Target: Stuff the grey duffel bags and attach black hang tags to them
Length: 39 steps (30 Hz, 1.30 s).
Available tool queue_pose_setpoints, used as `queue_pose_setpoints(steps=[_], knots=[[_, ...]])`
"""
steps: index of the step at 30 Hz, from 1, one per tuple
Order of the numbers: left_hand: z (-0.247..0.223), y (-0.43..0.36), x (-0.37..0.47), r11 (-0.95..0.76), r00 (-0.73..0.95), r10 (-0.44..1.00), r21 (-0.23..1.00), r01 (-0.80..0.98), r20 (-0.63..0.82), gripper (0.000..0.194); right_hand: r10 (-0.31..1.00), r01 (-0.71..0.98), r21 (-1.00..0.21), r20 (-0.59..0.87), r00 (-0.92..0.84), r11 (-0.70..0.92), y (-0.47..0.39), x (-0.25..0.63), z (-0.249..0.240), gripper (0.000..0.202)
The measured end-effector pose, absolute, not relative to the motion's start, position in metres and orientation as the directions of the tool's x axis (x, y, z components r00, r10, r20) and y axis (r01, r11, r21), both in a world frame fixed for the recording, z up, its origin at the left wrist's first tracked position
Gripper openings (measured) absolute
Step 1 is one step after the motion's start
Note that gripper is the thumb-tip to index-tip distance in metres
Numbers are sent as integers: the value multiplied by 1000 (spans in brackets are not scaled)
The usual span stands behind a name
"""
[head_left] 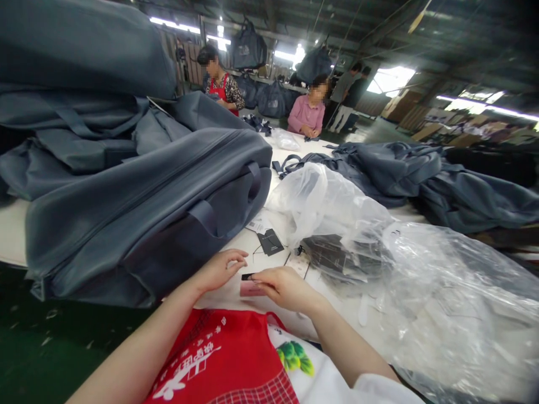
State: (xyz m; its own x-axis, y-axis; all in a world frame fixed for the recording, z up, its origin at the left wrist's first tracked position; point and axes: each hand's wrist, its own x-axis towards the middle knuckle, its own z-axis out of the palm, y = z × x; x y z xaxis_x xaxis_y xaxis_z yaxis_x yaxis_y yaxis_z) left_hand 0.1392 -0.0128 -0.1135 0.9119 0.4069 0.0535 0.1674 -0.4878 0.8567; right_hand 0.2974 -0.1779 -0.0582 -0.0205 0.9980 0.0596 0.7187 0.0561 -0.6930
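Left hand [221,270] with fingers half-open, empty, right hand [288,287] with fingers pinching pink piece [249,289], dark items [325,255] inside clear plastic bag [318,193], grey duffel [158,205] on desk [225,296]

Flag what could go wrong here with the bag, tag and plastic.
1. The large grey bag seems to overhang the front edge of the white table, so a knock might tip it off.
2. The loose clear plastic lies close beside the right hand and forearm; it could snag or drag.
3. The black tag lies loose between bag and plastic, so it might get covered or swept aside.
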Motion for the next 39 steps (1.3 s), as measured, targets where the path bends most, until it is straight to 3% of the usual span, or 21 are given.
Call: queue_pose_setpoints(steps=[2, 5, 6, 9, 11, 16, 21, 24, 28, 30, 36, 39], knots=[[-111, -12, 134, -520, 934, 351, 842, 141, 61, 30, 998, 731, -679, 41, -48, 63, -179, 300, -56, 19], [-111, -15, 130, -572, 976, 215, 814, 104, 26, 59, 994, 752, -653, 10, -107, 88, -177, 300, -51, 23], [-112, -17, 131, -572, 979, 201, 813, 107, 13, 57, 992, 756, -647, 4, -124, 97, -176, 300, -48, 25], [-113, -21, 136, -505, 954, 299, 851, 142, 18, 29, 989, 776, -621, -5, -148, 113, -176, 299, -44, 24], [-110, -19, 138, -472, 919, 392, 868, 153, 51, 23, 992, 814, -574, -26, -121, 85, -177, 299, -44, 20], [-96, -11, 129, -480, 869, 487, 858, 184, 86, 28, 994, 930, -360, -97, 47, -79, -174, 304, -57, 17], [-92, -21, 124, -105, 776, 625, 975, 193, -86, 39, 980, 943, -266, -49, 192, -199, -163, 303, -61, 21], [-94, -28, 125, -22, 761, 641, 988, 155, -105, 41, 960, 881, -405, 29, 279, -244, -158, 298, -57, 20], [-100, -35, 127, -161, 741, 671, 977, 139, 5, 34, 947, 633, -765, 104, 304, -120, -153, 289, -54, 29], [-105, -38, 129, -204, 687, 726, 965, 165, 36, 34, 947, 515, -856, 126, 294, -46, -151, 284, -54, 34], [-116, -42, 131, -262, 589, 801, 947, 185, 107, 35, 947, 506, -862, 176, 270, 16, -148, 275, -58, 13], [-109, -43, 130, -406, 560, 801, 878, 252, 209, 30, 949, 502, -865, 171, 265, 15, -147, 275, -62, 17]])
